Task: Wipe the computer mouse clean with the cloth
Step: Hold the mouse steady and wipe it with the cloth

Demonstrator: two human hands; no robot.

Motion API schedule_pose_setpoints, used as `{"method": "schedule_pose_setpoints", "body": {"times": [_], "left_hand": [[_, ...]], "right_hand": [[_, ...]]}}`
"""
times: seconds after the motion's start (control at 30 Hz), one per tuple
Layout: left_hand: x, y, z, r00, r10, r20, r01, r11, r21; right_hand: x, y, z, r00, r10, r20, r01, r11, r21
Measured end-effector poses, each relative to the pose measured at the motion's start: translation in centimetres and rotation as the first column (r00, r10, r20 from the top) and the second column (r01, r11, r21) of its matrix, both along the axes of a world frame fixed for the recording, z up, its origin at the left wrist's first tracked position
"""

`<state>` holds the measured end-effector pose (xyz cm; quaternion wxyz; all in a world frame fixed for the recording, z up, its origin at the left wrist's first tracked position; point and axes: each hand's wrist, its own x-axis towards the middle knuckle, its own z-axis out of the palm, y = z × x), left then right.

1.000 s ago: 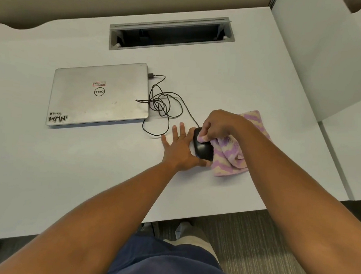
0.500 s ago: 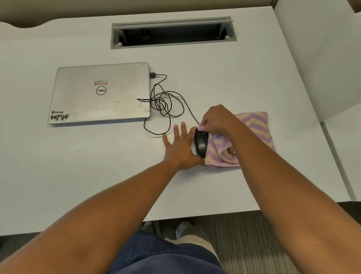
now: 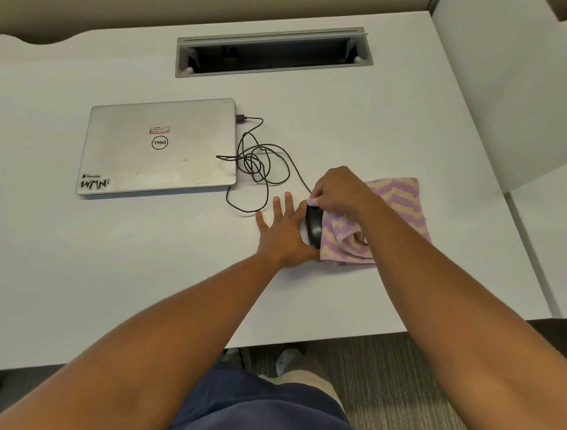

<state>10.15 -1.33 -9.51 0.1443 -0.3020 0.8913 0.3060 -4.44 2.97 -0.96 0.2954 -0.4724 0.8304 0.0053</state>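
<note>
Black mouse (image 3: 313,228) between both hands, cloth (image 3: 400,209) seemingly pinched right

1 head-worn view, steeply forward and down over the desk (image 3: 70,267), close above.

On a white desk (image 3: 69,283), a closed silver laptop (image 3: 159,145) lies left of a tangled black cable (image 3: 262,166). Right of the cable, a black computer mouse (image 3: 314,228) sits between a flat left hand (image 3: 284,231) and a striped pink-and-cream cloth (image 3: 400,206).

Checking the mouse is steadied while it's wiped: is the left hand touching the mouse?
Touching. The head view shows the left hand flat on the desk, its thumb side pressed against the black mouse, no gap visible.
</note>
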Motion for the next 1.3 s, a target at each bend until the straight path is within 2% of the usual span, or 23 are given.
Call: {"method": "schedule_pose_setpoints", "body": {"times": [0.1, 0.23, 0.43, 0.57, 0.67, 0.8, 0.97, 1.13, 1.3], "left_hand": [[-0.1, 0.1, 0.1, 1.000, 0.010, -0.010, -0.010, 1.000, 0.016], [0.0, 0.0, 0.1, 0.999, 0.027, -0.036, -0.026, 0.999, 0.040], [0.1, 0.0, 0.0, 0.999, 0.025, -0.030, -0.024, 0.999, 0.033], [0.1, -0.1, -0.1, 0.999, 0.023, -0.033, -0.022, 0.999, 0.023], [0.1, 0.0, -0.1, 0.999, 0.024, -0.027, -0.023, 1.000, 0.014], [0.0, 0.0, -0.2, 1.000, 0.023, -0.019, -0.023, 1.000, 0.013], [0.0, 0.0, -0.2, 0.999, 0.028, -0.035, -0.027, 0.999, 0.031], [0.0, 0.0, -0.2, 1.000, 0.016, -0.013, -0.016, 1.000, 0.002], [0.0, 0.0, -0.1, 1.000, 0.012, 0.000, -0.012, 1.000, 0.004]], "right_hand": [[0.5, -0.5, 0.2, 0.998, 0.052, 0.025, -0.054, 0.996, 0.066], [0.9, -1.1, 1.1, 0.986, 0.130, 0.104, -0.155, 0.944, 0.291], [-0.5, -0.4, 1.4, 0.988, 0.088, 0.128, -0.130, 0.918, 0.375], [-1.9, -0.3, 0.6, 0.997, -0.050, 0.053, 0.037, 0.975, 0.219], [-1.4, -0.3, -0.3, 0.997, -0.070, 0.013, 0.069, 0.996, 0.063], [-0.4, -0.4, -1.2, 0.996, -0.082, 0.031, 0.083, 0.995, -0.050], [-0.2, -0.4, -1.1, 0.992, -0.067, 0.107, 0.073, 0.996, -0.055], [-1.2, 0.3, -1.8, 0.985, -0.175, -0.010, 0.174, 0.984, -0.033], [-2.0, 1.3, -2.0, 0.966, -0.256, -0.026, 0.256, 0.967, 0.000]]}}
